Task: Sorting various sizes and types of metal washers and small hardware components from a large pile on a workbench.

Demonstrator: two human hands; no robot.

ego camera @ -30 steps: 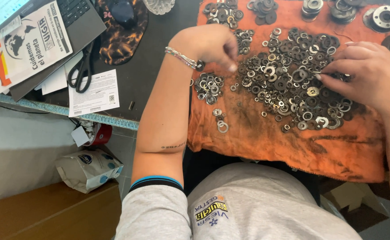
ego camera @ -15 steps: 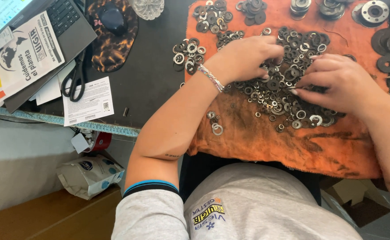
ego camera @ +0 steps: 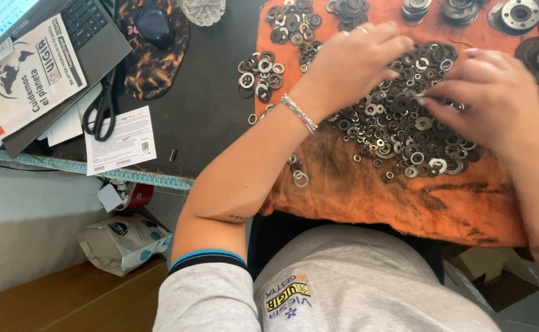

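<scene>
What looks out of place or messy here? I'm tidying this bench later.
A few washers lie apart from the main washer pile, near the cloth's front edge. The orange cloth is smeared with dark grime. Both the left hand and right hand rest on the pile. Nothing looks damaged.

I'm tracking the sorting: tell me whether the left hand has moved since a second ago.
Yes. The left hand has moved right, off the small washer group at the orange cloth's left edge onto the big washer pile.
</scene>
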